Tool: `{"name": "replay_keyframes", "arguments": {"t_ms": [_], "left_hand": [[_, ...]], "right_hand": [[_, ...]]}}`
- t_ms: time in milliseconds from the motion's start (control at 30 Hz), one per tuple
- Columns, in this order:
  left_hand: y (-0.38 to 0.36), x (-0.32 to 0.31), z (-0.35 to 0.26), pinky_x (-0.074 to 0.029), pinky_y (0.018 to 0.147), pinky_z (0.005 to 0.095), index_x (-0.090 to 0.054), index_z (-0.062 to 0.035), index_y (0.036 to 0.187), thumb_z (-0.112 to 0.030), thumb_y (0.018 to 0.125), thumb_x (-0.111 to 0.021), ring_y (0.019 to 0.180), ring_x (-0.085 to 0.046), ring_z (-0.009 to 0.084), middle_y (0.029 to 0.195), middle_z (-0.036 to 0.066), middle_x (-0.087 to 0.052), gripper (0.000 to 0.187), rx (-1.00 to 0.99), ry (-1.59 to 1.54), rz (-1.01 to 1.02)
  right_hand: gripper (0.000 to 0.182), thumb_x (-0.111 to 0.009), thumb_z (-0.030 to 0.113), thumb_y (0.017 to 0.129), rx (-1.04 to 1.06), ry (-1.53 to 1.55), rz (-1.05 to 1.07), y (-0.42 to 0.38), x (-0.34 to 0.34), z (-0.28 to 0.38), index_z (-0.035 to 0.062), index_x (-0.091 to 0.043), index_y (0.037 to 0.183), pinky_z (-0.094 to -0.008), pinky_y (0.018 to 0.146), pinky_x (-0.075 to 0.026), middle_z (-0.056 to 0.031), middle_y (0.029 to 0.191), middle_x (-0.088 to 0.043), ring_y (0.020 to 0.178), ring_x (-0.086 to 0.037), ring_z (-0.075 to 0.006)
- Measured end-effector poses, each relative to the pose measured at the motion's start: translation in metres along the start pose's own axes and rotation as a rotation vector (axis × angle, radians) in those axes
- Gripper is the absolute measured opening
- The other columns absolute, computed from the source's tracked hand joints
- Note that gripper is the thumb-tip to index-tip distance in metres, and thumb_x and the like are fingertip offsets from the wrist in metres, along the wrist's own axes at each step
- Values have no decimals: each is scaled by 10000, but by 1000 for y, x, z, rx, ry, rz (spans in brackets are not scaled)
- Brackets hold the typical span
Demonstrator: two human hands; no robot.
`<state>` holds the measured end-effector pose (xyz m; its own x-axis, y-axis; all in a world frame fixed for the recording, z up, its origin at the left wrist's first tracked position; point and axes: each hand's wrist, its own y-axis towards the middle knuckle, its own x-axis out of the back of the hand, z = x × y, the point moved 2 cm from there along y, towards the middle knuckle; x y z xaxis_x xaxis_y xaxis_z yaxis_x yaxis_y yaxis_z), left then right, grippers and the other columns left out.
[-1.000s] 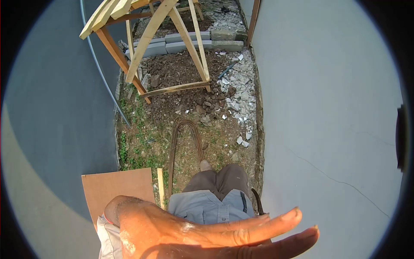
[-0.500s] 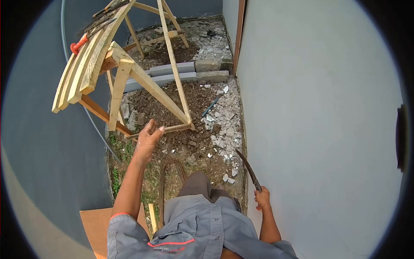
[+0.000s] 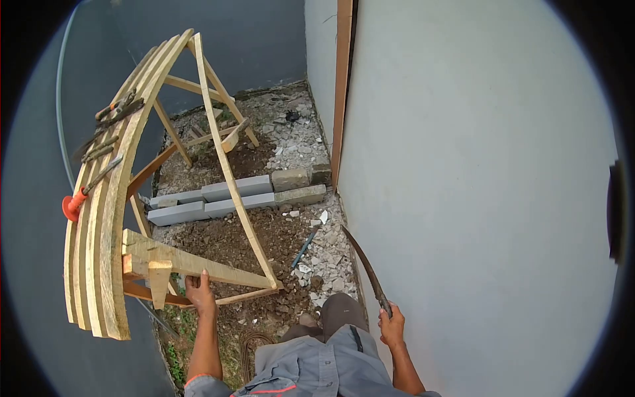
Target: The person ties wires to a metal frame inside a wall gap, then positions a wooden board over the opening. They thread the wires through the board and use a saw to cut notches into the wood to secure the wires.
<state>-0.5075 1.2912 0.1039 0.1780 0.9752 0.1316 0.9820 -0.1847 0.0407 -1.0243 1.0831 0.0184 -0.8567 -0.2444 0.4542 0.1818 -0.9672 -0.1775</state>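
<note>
My left hand [image 3: 200, 293] is closed on a wooden beam [image 3: 218, 270], the thumb on its face, just right of a short upright piece [image 3: 159, 281]. The beam belongs to a wooden bench frame with long curved slats [image 3: 102, 251]. My right hand [image 3: 391, 323] grips the lower end of a long curved blade [image 3: 363, 259], which points up and left beside the white wall. On the slats lie a red-guarded chisel [image 3: 73, 204] and several dark hand tools [image 3: 119, 111].
Two rows of grey blocks [image 3: 238, 206] cross the dirt, with rubble [image 3: 327, 264] along the right wall [image 3: 476, 198]. A teal bar [image 3: 303, 248] lies on the ground. Bent metal rods [image 3: 249, 344] lie near my legs. A dark wall [image 3: 40, 278] stands at the left.
My left hand, open in the air before, has taken hold of the beam. The view has shifted, and the bench frame now appears lower and further left. The blade stays in my right hand.
</note>
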Motion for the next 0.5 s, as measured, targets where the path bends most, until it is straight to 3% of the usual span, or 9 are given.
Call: {"name": "replay_keyframes", "arguments": {"t_ms": [133,200,267,333,400,500], "left_hand": [[-7,-2,1,-453,897,300,-544,42,1285,-150,994,-659,1045,-592,173,1163,94,-639,367,-27,-3,-93],[-8,16,17,-459,910,322,-540,38,1291,-175,1009,-638,1035,-596,191,1170,116,-638,367,77,26,-23],[-11,20,14,-479,935,375,-533,25,1318,-167,1029,-593,1063,-610,242,1210,166,-633,352,53,191,-54],[-20,14,15,-439,658,332,-575,18,1130,-234,1016,-613,778,-531,151,951,57,-626,280,-36,314,-264],[-29,46,30,-448,669,389,-584,29,1118,-329,1018,-591,776,-566,200,950,95,-643,372,306,942,30],[7,-8,64,-466,665,374,-617,36,1107,-336,999,-617,760,-591,184,936,95,-667,388,357,894,214]], "right_hand": [[353,-607,123,986,-86,154,-31,57,-13,118,-1,-587,1316,-262,501,-469,-10,741,-576,566,-528,-83],[350,-599,120,989,-106,260,-31,103,-23,157,-3,-581,1316,-256,506,-470,-8,740,-572,571,-526,-78],[331,-645,120,945,-75,231,-37,148,-32,178,-16,-617,1245,-357,650,-532,-82,815,-669,659,-627,-177],[331,-645,118,943,62,178,-64,199,-44,173,-16,-618,1244,-367,694,-542,-116,867,-687,724,-657,-208],[331,-645,116,941,158,110,-84,222,-44,194,-17,-620,1243,-378,738,-551,-149,918,-706,789,-688,-238],[339,-647,112,937,225,20,-135,246,-40,230,-14,-623,1250,-388,804,-549,-197,1007,-711,901,-707,-280]]}}
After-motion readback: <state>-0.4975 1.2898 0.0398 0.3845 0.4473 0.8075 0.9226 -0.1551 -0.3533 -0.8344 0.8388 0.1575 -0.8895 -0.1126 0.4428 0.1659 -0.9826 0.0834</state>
